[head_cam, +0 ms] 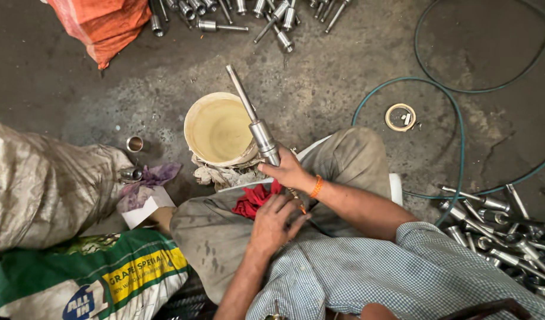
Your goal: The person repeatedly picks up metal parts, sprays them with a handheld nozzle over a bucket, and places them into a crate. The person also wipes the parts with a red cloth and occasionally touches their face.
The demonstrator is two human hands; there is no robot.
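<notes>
My right hand, with an orange band on its wrist, grips a long steel shaft by its thick lower end. The shaft slants up and to the left over the rim of a cream plastic bucket. Below it, my left hand rests on my lap with its fingers curled beside a red cloth. A small brass-coloured tip shows between the two hands; I cannot tell whether the left hand holds it.
Piles of similar steel parts lie at the top and at the right. A green hose loops over the floor near a tape roll. Sacks stand at the left, an orange bag at the top left.
</notes>
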